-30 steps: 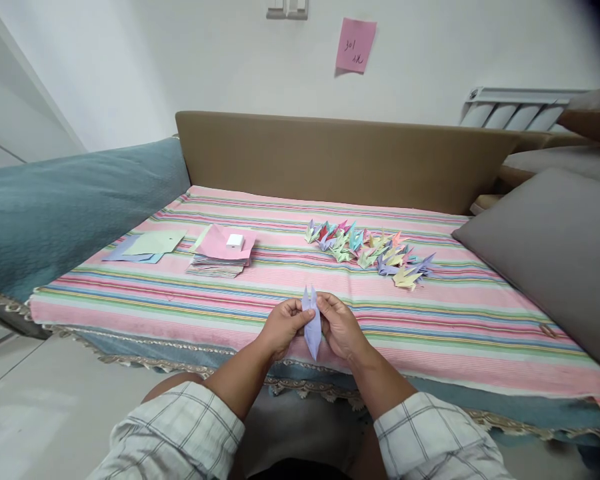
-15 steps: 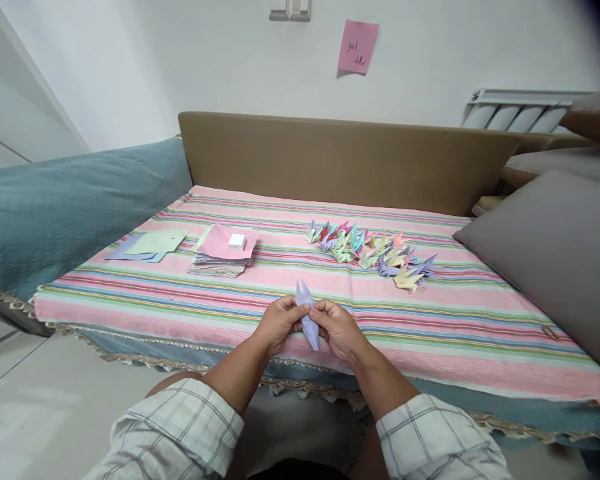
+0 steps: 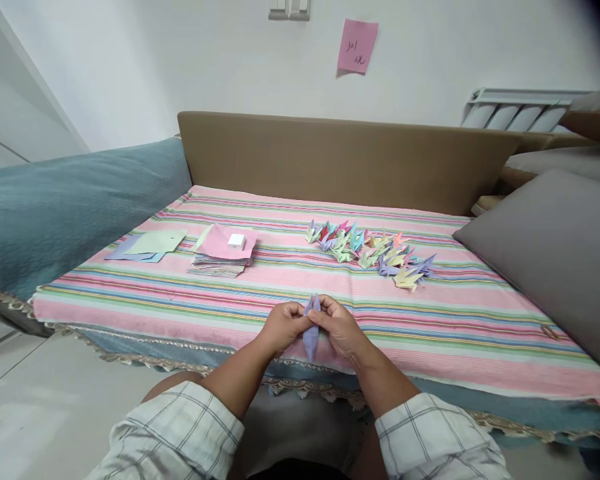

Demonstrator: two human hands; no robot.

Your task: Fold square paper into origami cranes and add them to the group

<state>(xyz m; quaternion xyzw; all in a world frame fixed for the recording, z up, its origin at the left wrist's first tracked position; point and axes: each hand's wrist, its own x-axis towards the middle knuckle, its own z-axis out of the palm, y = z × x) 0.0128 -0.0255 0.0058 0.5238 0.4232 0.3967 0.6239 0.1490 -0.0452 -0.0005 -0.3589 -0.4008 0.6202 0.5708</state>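
A lavender piece of folded origami paper [image 3: 311, 341], long and narrow with two points at its far end, is held upright near the front edge of the sofa seat. My left hand [image 3: 283, 328] pinches its left side, thumb across the front. From the right, my right hand [image 3: 338, 327] grips the same paper, with its thumb on the front and fingers behind the upper part. The thumbs nearly meet, and the fingers behind the paper are partly hidden. Several folded paper cranes [image 3: 370, 251] in many colours lie together beyond my hands, to the right.
On the striped cloth [image 3: 280, 287], a stack of paper squares [image 3: 219, 265] carries a small white block [image 3: 237, 241]. Loose sheets [image 3: 157, 243] lie farther left. A grey cushion [image 3: 550, 247] leans at the right, and a brown backrest [image 3: 330, 160] stands behind.
The lavender paper tilted leftward half a second ago and now stands nearly straight again, slightly lower. My right fingers have shifted up behind its points. Both hands keep their grip.
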